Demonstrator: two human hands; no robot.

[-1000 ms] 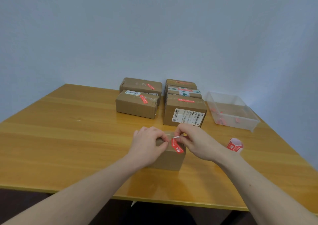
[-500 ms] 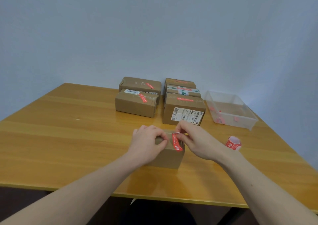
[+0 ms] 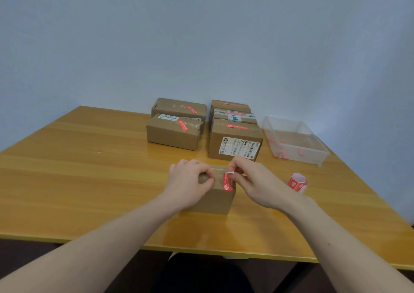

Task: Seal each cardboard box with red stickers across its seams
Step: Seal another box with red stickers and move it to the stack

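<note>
Head view looks down on two bare forearms meeting over a small cardboard box (image 3: 212, 199) near the front middle of the wooden table (image 3: 89, 180). Left hand (image 3: 188, 184) lies on the box's top left, fingers curled over its upper edge and gripping it. Right hand (image 3: 253, 180) pinches the far end of a red sticker (image 3: 227, 182) between thumb and fingertips; that end curls up white (the underside showing), while the near end lies over the box's top front edge and onto its near face.

Just right of the hands, a roll of red stickers (image 3: 298, 182) sits on the table. Farther back stand the other cardboard boxes, each with a red strip on top: two in a left column (image 3: 174, 135) and three in a right column (image 3: 235, 142), the nearest of these bearing a white shipping label. At far right rests a clear plastic bin (image 3: 293, 143) with small red scraps inside.
</note>
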